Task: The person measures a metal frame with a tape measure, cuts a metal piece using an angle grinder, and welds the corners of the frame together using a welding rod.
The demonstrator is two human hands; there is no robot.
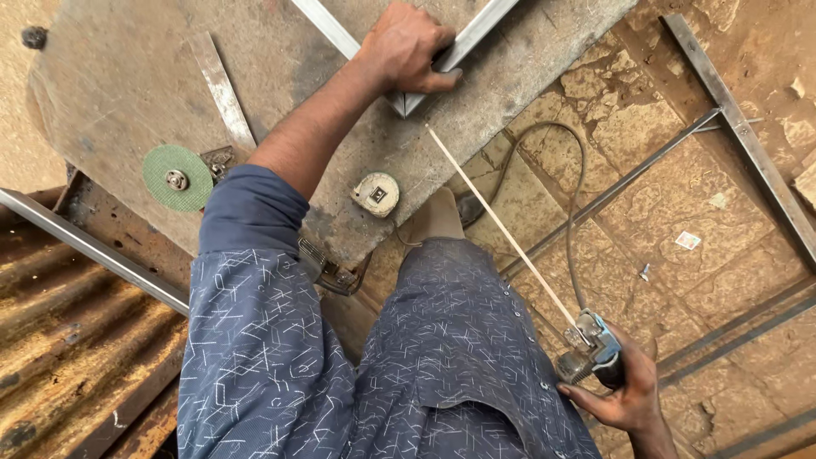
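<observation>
Left hand outstretched, clenched; right hand low, gripping.

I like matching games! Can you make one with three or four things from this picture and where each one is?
Things:
1. round green grinding disc
2. round tape measure
3. thin welding rod in its blue-grey holder
4. grey square metal tube

Places:
A. under the left hand
B. held by the right hand
C. near the worn metal table's left edge
D. on the table's near edge, by the knee

Pairs: 1-C, 2-D, 3-B, 4-A
</observation>
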